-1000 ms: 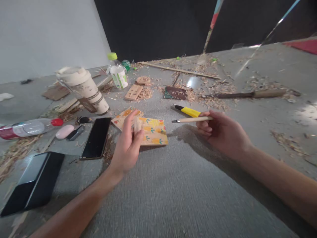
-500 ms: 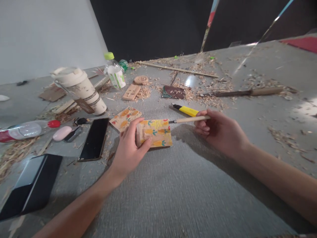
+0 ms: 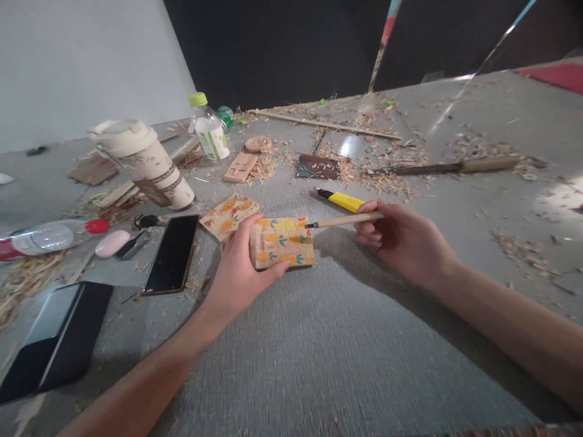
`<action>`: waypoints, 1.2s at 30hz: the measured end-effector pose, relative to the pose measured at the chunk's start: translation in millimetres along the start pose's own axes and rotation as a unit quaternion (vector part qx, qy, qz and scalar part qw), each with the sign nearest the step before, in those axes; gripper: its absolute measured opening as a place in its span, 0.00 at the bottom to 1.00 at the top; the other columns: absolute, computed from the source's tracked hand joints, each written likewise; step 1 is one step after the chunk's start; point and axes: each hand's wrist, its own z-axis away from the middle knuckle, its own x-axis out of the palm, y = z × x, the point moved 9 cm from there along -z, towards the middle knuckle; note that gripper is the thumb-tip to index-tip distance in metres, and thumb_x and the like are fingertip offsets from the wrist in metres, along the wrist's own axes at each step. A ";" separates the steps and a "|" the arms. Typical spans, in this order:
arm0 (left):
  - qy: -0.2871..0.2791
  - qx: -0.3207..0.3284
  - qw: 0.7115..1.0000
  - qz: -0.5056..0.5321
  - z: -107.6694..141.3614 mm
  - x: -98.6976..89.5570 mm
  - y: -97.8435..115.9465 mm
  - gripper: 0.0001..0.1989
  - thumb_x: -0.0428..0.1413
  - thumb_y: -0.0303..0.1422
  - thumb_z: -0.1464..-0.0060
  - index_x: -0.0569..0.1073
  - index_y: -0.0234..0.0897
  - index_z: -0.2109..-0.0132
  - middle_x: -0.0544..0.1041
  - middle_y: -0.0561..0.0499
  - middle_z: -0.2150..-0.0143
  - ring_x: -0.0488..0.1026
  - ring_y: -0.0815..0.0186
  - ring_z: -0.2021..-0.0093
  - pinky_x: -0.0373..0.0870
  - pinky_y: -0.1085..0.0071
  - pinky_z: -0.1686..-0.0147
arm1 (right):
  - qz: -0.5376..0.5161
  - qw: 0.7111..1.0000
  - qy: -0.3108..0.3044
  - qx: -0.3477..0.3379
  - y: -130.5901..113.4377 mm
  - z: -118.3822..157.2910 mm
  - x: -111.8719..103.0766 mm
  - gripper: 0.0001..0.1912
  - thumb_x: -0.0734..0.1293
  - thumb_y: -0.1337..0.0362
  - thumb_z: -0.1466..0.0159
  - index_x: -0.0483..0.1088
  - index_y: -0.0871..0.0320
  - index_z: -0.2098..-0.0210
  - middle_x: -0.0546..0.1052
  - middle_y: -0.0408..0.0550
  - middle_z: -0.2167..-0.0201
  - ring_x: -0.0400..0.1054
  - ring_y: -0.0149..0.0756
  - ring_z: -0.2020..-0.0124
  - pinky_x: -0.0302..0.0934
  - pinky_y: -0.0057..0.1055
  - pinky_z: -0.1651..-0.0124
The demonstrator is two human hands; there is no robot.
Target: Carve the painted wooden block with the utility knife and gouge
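My left hand (image 3: pixel 241 264) is closed round the left side of a small wooden block (image 3: pixel 282 244) painted with orange carrots, green tops and yellow marks. The thumb lies along its near edge and the fingers are on the far side. In my right hand (image 3: pixel 392 233) is a slim wooden-handled tool (image 3: pixel 341 220) with a metal collar and a dark tip; brush or carving tool, I cannot tell. Its tip is at the block's upper right part. Just beyond that hand lies a yellow utility knife (image 3: pixel 341 200). A second painted wooden piece (image 3: pixel 231 212) lies behind my left hand.
On the left are a phone (image 3: pixel 172 255), a dark folded case (image 3: pixel 59 340), a lidded cup (image 3: pixel 150 164) and a lying bottle (image 3: pixel 50 238). A green-capped bottle (image 3: pixel 210 130) stands farther back. A long wooden-handled tool (image 3: pixel 446 168) lies among shavings at right.
The tool's tip has moved slightly left, onto the block's face near its upper right corner. My left thumb has shifted from the block's face towards its near edge.
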 end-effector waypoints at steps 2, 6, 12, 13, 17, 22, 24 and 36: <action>0.003 -0.001 1.000 -0.014 -0.5 -0.8 -0.3 0.41 0.72 0.41 0.48 0.65 0.47 0.31 0.72 0.41 0.30 0.69 0.40 0.28 0.66 0.36 0.30 | 0.007 1.000 0.001 -0.002 -0.3 0.2 0.1 0.14 0.77 0.51 0.38 0.78 0.54 0.65 0.64 0.42 0.75 0.56 0.32 0.72 0.53 0.32 0.73; 0.001 0.004 0.999 -0.039 -0.8 -1.0 2.3 0.41 0.71 0.42 0.47 0.65 0.45 0.30 0.72 0.40 0.29 0.68 0.41 0.28 0.64 0.38 0.29 | 0.016 1.000 0.005 -0.002 -0.5 0.4 0.2 0.13 0.78 0.50 0.40 0.78 0.51 0.67 0.63 0.44 0.75 0.56 0.34 0.72 0.51 0.36 0.74; -0.017 0.010 0.993 -0.117 -1.7 2.9 4.4 0.40 0.73 0.41 0.50 0.66 0.46 0.34 0.73 0.41 0.32 0.66 0.41 0.29 0.62 0.36 0.30 | 0.021 1.000 0.008 0.001 -0.9 1.0 1.9 0.13 0.78 0.49 0.41 0.78 0.51 0.68 0.63 0.44 0.75 0.55 0.34 0.72 0.51 0.37 0.74; -0.021 0.011 0.991 -0.131 -1.8 3.9 4.6 0.39 0.73 0.42 0.51 0.67 0.45 0.35 0.74 0.41 0.33 0.66 0.41 0.30 0.62 0.36 0.31 | 0.021 1.000 0.008 0.001 -1.1 1.1 2.4 0.13 0.78 0.50 0.41 0.79 0.51 0.68 0.63 0.44 0.75 0.55 0.34 0.72 0.51 0.37 0.74; -0.040 0.034 0.984 -0.168 -0.2 8.7 9.6 0.38 0.74 0.41 0.50 0.67 0.45 0.36 0.71 0.41 0.31 0.63 0.39 0.28 0.61 0.36 0.31 | 0.023 1.000 0.010 -0.001 -2.1 1.8 4.4 0.13 0.79 0.50 0.42 0.78 0.51 0.69 0.62 0.44 0.74 0.55 0.34 0.72 0.50 0.37 0.74; -0.068 0.079 0.980 -0.169 3.4 15.3 16.8 0.40 0.73 0.36 0.46 0.63 0.48 0.32 0.73 0.42 0.31 0.67 0.42 0.29 0.58 0.38 0.29 | 0.028 1.000 0.009 -0.001 -2.6 2.8 6.4 0.13 0.79 0.50 0.41 0.76 0.50 0.68 0.62 0.44 0.75 0.56 0.35 0.72 0.51 0.39 0.73; -0.070 0.087 0.980 -0.163 4.2 15.4 18.6 0.39 0.73 0.36 0.46 0.63 0.49 0.32 0.74 0.43 0.32 0.68 0.43 0.30 0.59 0.39 0.30 | 0.029 1.000 0.009 0.001 -2.6 3.0 6.4 0.13 0.79 0.51 0.41 0.77 0.50 0.68 0.63 0.45 0.75 0.56 0.35 0.72 0.50 0.39 0.73; -0.073 0.105 0.980 -0.155 10.0 16.8 25.1 0.41 0.74 0.38 0.46 0.63 0.48 0.31 0.75 0.43 0.34 0.68 0.42 0.30 0.59 0.39 0.31 | 0.035 0.999 0.005 0.001 -2.5 4.4 7.2 0.13 0.78 0.50 0.41 0.79 0.52 0.68 0.66 0.46 0.75 0.56 0.33 0.73 0.52 0.37 0.73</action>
